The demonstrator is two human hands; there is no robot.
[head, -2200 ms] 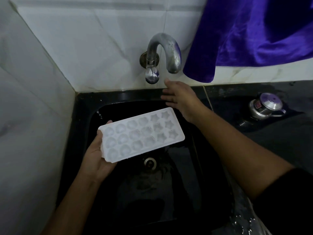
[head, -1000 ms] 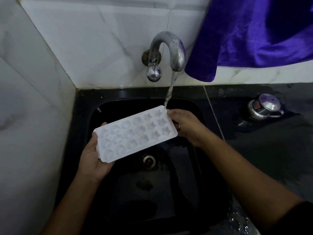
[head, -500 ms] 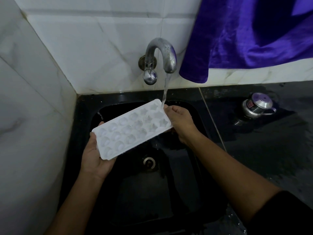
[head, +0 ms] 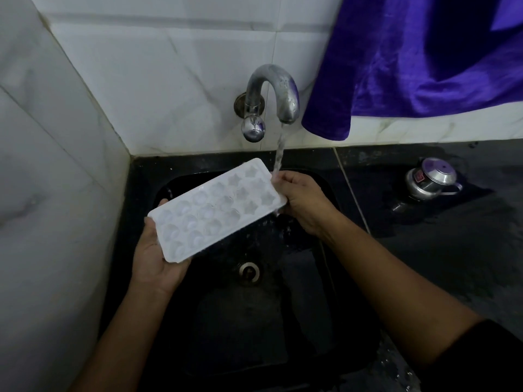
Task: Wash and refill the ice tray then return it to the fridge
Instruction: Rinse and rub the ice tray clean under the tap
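White matt plastic ice tray [head: 218,210], dull metal tap [head: 271,91], glossy black sink [head: 147,171], velvety purple cloth [head: 424,60]

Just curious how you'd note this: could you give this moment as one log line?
step: rinse | left hand: holds ice tray | right hand: holds its far end | tap: running onto that end | place: over sink

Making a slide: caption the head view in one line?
Left hand and right hand hold a white plastic ice tray over a black sink, under a running curved metal tap.
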